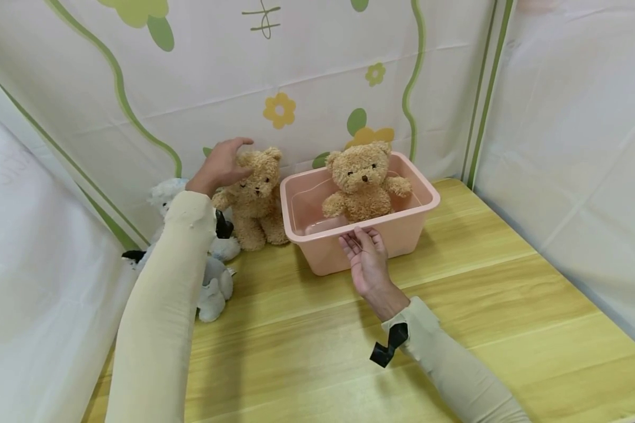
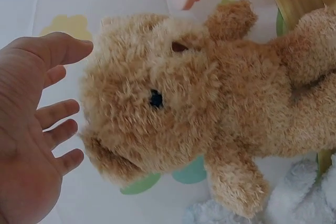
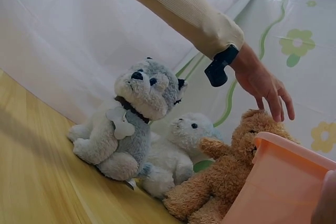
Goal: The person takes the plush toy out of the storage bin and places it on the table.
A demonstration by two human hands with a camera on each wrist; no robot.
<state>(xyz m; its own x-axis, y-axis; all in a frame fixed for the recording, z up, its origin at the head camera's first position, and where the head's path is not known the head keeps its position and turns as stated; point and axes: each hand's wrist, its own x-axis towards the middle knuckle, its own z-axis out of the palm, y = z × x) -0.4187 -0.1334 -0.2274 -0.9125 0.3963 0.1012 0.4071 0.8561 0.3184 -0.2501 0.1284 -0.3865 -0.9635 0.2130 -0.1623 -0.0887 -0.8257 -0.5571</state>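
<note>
My left hand [image 1: 223, 167] is at the head of a brown teddy bear [image 1: 256, 202], its fingers spread and loosely bent around the top. In the left wrist view a small gap shows between the fingertips [image 2: 68, 114] and the fur. This bear stands upright against the left side of a pink plastic bin [image 1: 317, 252]. Inside the bin sits a second brown teddy bear [image 1: 362, 176], head and arms above the rim. With palm turned up, my right hand [image 1: 368, 264] holds the bin's front rim, thumb at the edge and fingers beneath it.
A grey husky plush [image 3: 131, 114] with a dark collar sits on the wooden table [image 1: 296, 352], left of the bears. Behind it is a white plush [image 3: 178, 145], partly hidden by my left arm in the head view. A flower-printed curtain [image 1: 323, 59] hangs behind.
</note>
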